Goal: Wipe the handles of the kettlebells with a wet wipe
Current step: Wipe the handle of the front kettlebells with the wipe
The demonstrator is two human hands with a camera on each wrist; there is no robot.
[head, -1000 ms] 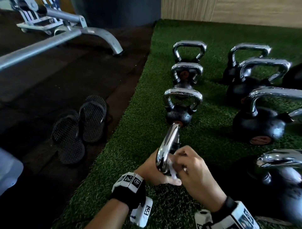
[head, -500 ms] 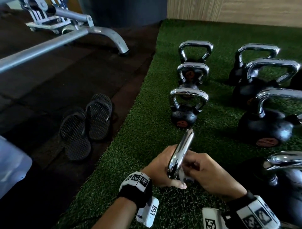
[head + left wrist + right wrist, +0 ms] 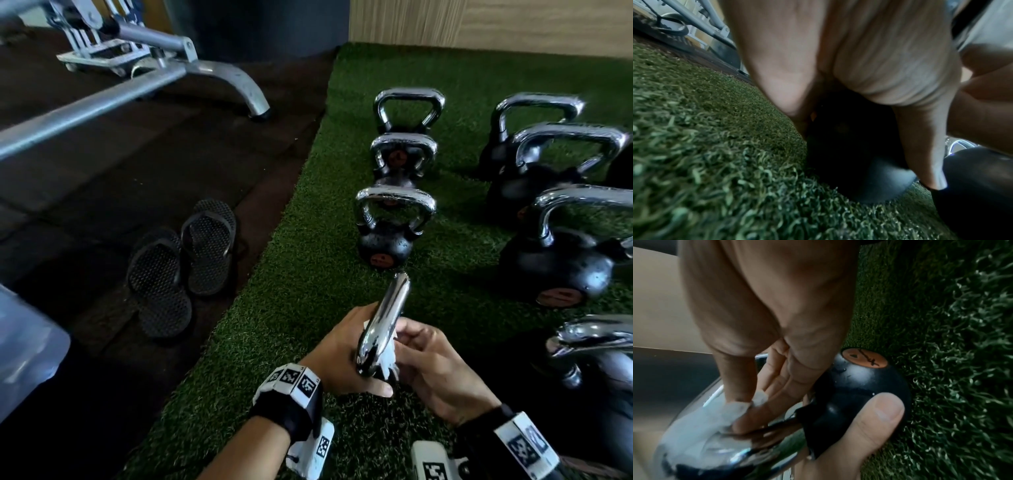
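Observation:
The nearest kettlebell's chrome handle (image 3: 385,322) points away from me, its black ball (image 3: 859,386) resting on the green turf (image 3: 308,274). My left hand (image 3: 339,356) grips this kettlebell from the left, its thumb (image 3: 879,415) pressed on the ball. From the right, my right hand (image 3: 424,359) pinches a white wet wipe (image 3: 388,361) against the near bend of the handle. The right wrist view shows the wet wipe (image 3: 701,423) bunched under the fingertips on the chrome. In the left wrist view only the palm (image 3: 859,56) and the dark ball (image 3: 869,178) are visible.
Three more small kettlebells (image 3: 394,222) stand in a row beyond. Larger kettlebells (image 3: 555,260) stand on the right, one (image 3: 599,346) close by my right wrist. Black slippers (image 3: 185,263) lie on the dark floor to the left, near a metal bench frame (image 3: 137,78).
Both hands stay on the same kettlebell. The right hand has worked the wipe round the near bend of the handle, and more of the wipe shows now. My view has shifted slightly left.

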